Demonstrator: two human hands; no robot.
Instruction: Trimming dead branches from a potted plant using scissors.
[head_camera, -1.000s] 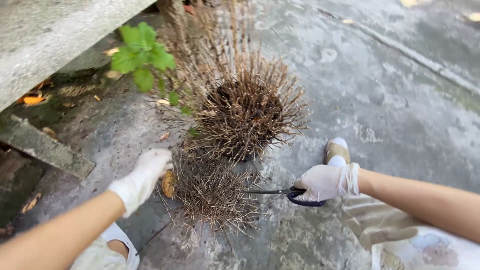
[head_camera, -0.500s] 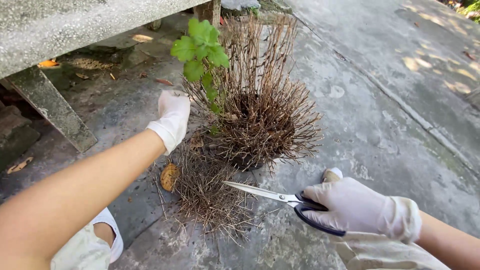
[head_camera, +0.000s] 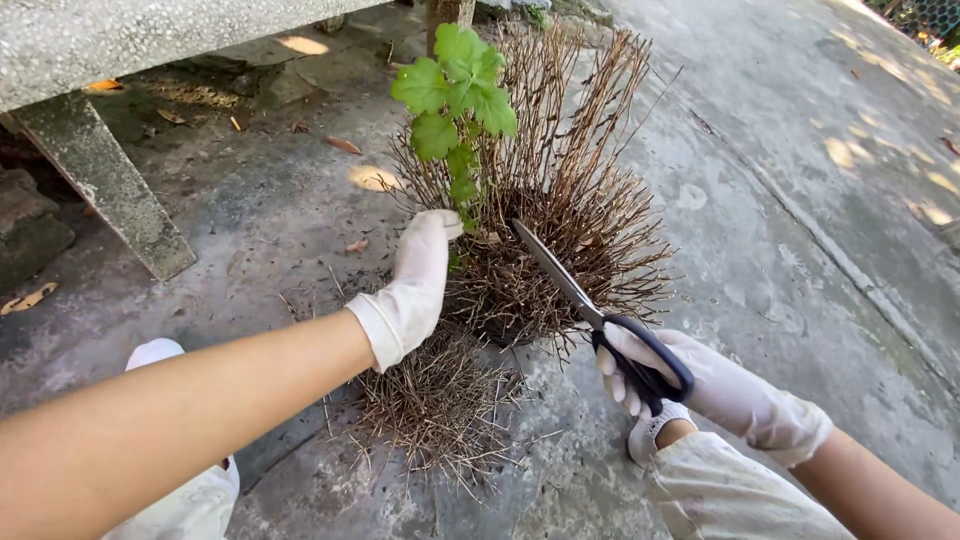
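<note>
Head view: we see our gloved left hand (head_camera: 418, 283) pinching the green leafy stem (head_camera: 455, 100) at its base, inside the dry twig clump (head_camera: 560, 230). Our gloved right hand (head_camera: 700, 385) grips black-handled scissors (head_camera: 600, 315), blades together, tip beside the stem.

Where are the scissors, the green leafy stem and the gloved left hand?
scissors (head_camera: 560, 275): head view, on the blades.
green leafy stem (head_camera: 455, 95): head view, on the top leaves.
left hand (head_camera: 418, 275): head view, on the glove's back.
</note>
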